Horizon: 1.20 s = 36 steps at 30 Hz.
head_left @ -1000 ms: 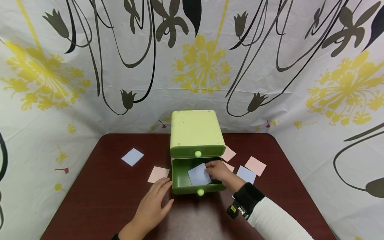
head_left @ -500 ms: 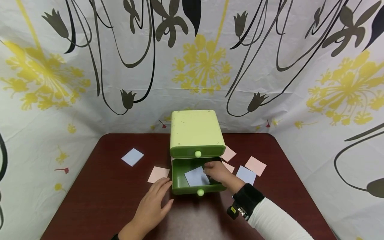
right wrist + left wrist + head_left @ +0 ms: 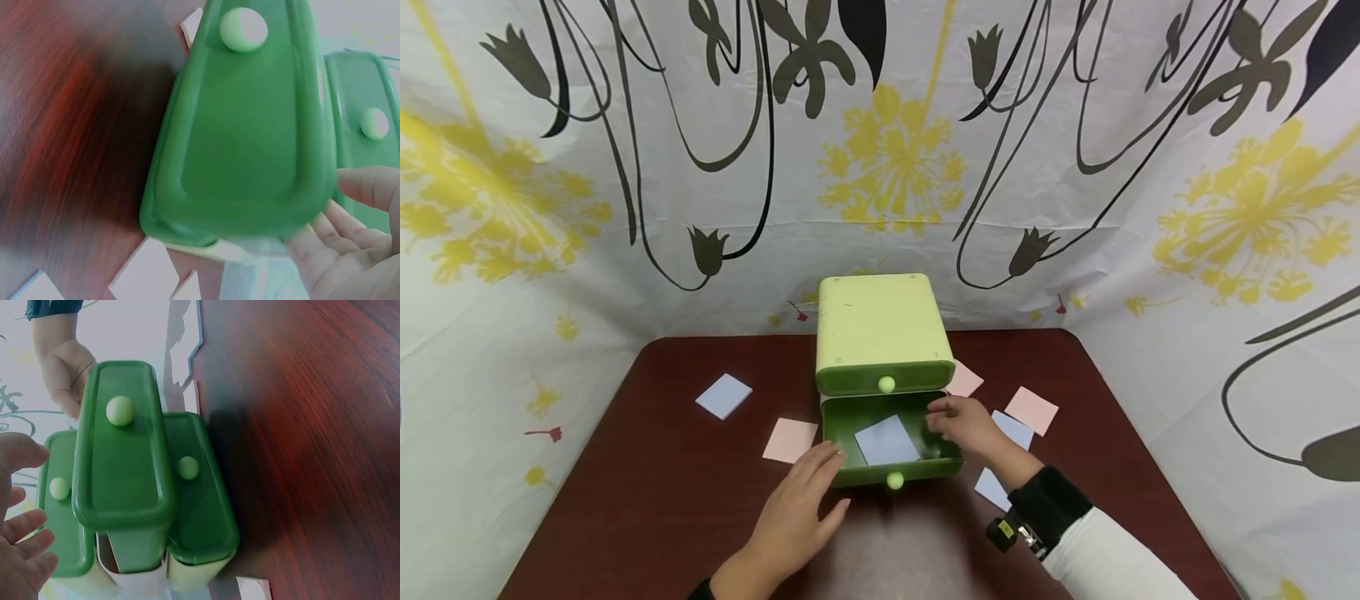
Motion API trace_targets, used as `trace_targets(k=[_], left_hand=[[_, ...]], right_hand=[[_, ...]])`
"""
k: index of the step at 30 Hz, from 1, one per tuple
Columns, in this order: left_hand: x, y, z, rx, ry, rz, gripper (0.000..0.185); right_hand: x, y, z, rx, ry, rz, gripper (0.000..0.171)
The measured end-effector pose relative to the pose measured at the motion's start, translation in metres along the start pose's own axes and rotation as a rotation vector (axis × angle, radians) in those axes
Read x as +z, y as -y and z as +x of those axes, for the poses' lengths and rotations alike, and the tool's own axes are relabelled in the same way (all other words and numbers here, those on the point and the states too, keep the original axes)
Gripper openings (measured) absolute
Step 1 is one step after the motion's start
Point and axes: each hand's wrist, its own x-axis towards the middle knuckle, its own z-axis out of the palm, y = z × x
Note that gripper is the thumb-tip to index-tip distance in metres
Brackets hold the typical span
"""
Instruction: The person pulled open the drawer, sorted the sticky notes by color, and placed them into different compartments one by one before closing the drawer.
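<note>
Lying in open drawer, blue note just left of right hand.

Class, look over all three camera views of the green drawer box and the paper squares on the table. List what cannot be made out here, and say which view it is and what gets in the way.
- Head view: the blue note by the wrist is partly hidden by the right hand and its sleeve.
- Head view: the pink note behind the drawer box is partly hidden by the box.
- Left wrist view: the left hand is cut off by the frame edge.
- Right wrist view: the open drawer shows only its front; the inside is out of sight and the image is blurred.
</note>
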Motion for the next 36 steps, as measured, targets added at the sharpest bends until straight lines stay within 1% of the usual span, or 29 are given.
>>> trace_targets(k=[3, 8, 11, 14, 21, 23, 28, 30, 33, 36], left_hand=[[0.003, -0.006, 0.004, 0.030, 0.001, -0.011, 0.053], [0.008, -0.017, 0.012, 0.090, 0.008, -0.021, 0.054], [0.012, -0.024, 0.016, 0.125, 0.018, -0.024, 0.055], [0.016, -0.030, 0.020, 0.158, 0.037, -0.029, 0.056], [0.027, -0.042, 0.025, 0.219, 0.077, -0.078, 0.055], [0.029, -0.044, 0.026, 0.229, 0.080, -0.090, 0.055], [0.031, -0.048, 0.026, 0.242, 0.081, -0.101, 0.055], [0.032, -0.049, 0.026, 0.243, 0.083, -0.100, 0.054], [0.034, -0.051, 0.026, 0.240, 0.087, -0.101, 0.054], [0.035, -0.051, 0.025, 0.239, 0.095, -0.097, 0.054]], right_hand=[[-0.012, -0.003, -0.005, 0.019, -0.025, 0.065, 0.034], [-0.035, -0.010, -0.011, 0.049, -0.092, 0.091, 0.034], [-0.048, -0.019, -0.013, 0.084, -0.122, 0.088, 0.035], [-0.059, -0.034, -0.015, 0.106, -0.152, 0.075, 0.034], [-0.072, -0.069, -0.024, 0.125, -0.202, 0.021, 0.034], [-0.073, -0.076, -0.025, 0.131, -0.216, -0.031, 0.035], [-0.072, -0.096, -0.028, 0.113, -0.239, -0.254, 0.034], [-0.070, -0.103, -0.029, 0.097, -0.235, -0.325, 0.034], [-0.065, -0.112, -0.031, 0.079, -0.225, -0.397, 0.036], [-0.059, -0.119, -0.032, 0.043, -0.206, -0.458, 0.041]])
